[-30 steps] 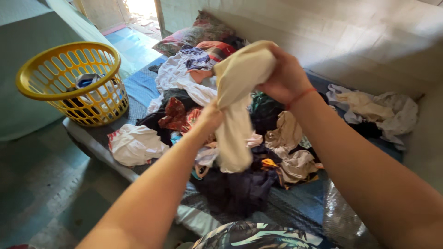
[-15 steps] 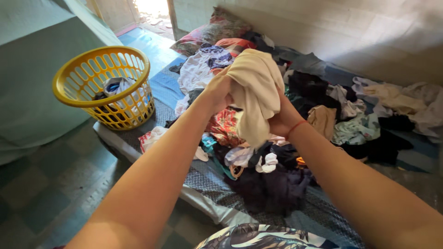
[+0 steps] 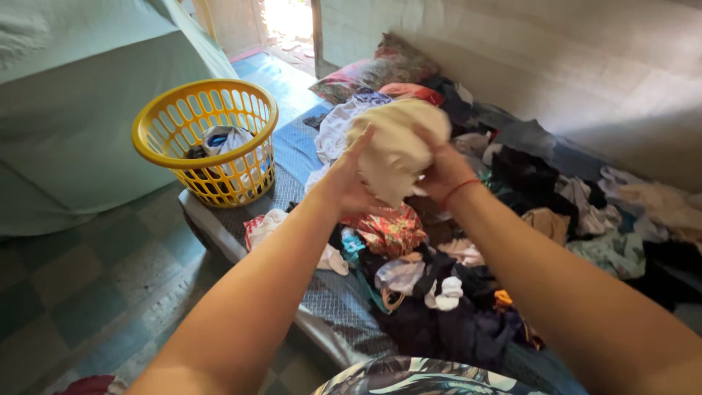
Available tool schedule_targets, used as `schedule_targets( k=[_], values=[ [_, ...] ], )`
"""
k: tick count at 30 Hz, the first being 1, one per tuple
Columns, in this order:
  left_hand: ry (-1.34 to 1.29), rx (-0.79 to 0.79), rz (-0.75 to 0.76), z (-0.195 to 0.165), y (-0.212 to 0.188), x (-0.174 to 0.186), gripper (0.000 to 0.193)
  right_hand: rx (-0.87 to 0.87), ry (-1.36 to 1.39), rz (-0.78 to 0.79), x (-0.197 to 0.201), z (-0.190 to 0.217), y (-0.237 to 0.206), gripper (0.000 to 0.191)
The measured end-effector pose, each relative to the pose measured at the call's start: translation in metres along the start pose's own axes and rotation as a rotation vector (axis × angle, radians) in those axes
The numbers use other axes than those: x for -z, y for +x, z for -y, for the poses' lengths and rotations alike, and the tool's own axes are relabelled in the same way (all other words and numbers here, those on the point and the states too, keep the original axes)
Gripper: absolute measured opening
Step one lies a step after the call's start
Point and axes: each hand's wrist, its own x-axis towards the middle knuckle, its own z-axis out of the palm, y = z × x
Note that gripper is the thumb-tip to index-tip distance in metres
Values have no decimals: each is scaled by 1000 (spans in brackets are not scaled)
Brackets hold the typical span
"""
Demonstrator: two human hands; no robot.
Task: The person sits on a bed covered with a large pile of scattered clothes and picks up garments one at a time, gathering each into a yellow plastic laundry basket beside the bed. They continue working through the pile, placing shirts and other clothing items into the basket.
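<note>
Both hands, left hand (image 3: 349, 183) and right hand (image 3: 442, 174), close around a cream cloth (image 3: 395, 146), bunching it into a ball above the clothes pile (image 3: 453, 292) on the mattress (image 3: 329, 307), likely to keep it compact. A yellow basket (image 3: 208, 139) stands nearby.

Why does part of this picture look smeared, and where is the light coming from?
Head view: the cream cloth bunched between the left hand and right hand is motion-blurred, its top edge soft; the yellow basket stays fairly sharp. Daylight glares white through the doorway at the top, and the floor nearby lies in dim shadow.
</note>
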Motion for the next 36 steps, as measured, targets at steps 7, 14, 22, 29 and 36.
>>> schedule_targets(
  k=[7,14,22,29,36],
  values=[
    [10,-458,169,-43,51,26,45,-160,-267,26,-17,2,23,56],
    [82,-455,256,-78,79,56,36,-253,-202,271,-61,-9,46,55],
    [435,-568,-241,-176,74,149,76,-111,-143,336,-140,-56,146,53],
    [411,-644,-539,-335,50,265,76,-56,-152,253,-235,-105,247,54],
    [426,-649,-560,-412,21,330,64,34,-215,166,-302,-121,305,45]
  ],
)
